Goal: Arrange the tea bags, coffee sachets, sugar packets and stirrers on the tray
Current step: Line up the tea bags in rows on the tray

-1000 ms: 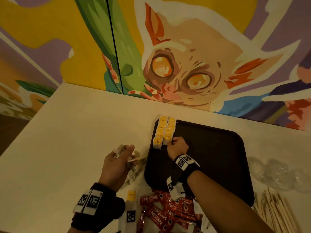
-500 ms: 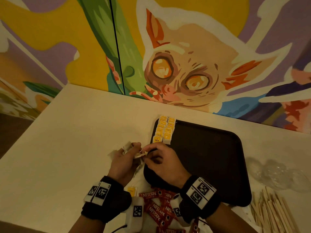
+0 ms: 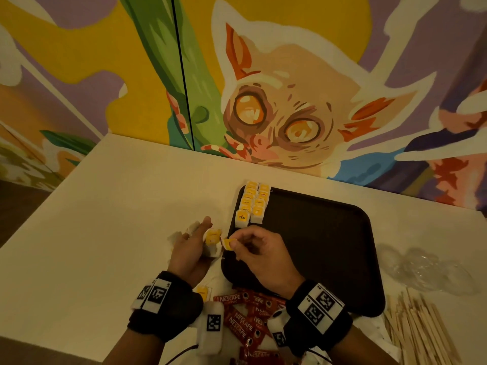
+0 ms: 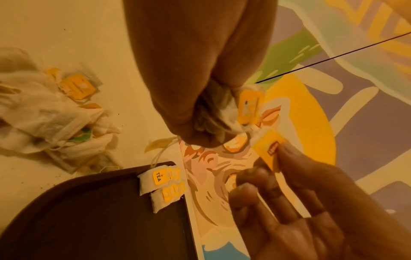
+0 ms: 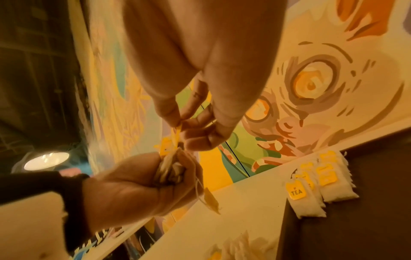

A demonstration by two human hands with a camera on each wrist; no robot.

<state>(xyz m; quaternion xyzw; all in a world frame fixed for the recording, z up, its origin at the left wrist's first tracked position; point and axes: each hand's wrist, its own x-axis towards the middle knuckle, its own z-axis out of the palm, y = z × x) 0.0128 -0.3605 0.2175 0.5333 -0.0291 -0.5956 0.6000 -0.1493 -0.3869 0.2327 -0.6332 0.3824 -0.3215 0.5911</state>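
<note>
A dark brown tray (image 3: pixel 329 246) holds two neat rows of white tea bags (image 3: pixel 253 204) with yellow tags at its far left corner. Just left of the tray, my left hand (image 3: pixel 203 238) grips a bunch of tea bags (image 3: pixel 212 241). My right hand (image 3: pixel 237 241) pinches one yellow tag (image 3: pixel 228 244) of that bunch between thumb and forefinger. The left wrist view shows the gripped bunch (image 4: pixel 213 112) and the pinched tag (image 4: pixel 266 149). In the right wrist view the tag (image 5: pixel 176 135) is drawn out above the left hand (image 5: pixel 133 186).
Red coffee sachets (image 3: pixel 245 317) lie in a heap at the near edge between my wrists. Wooden stirrers (image 3: pixel 421 330) lie at the near right, crumpled clear plastic (image 3: pixel 427 270) beyond them. Loose tea bags (image 4: pixel 55 112) sit on the table left of the tray. A painted wall stands behind.
My right hand left the tea bag rows on the tray, came back to the left hand and now pinches a yellow tag from the bunch held there.
</note>
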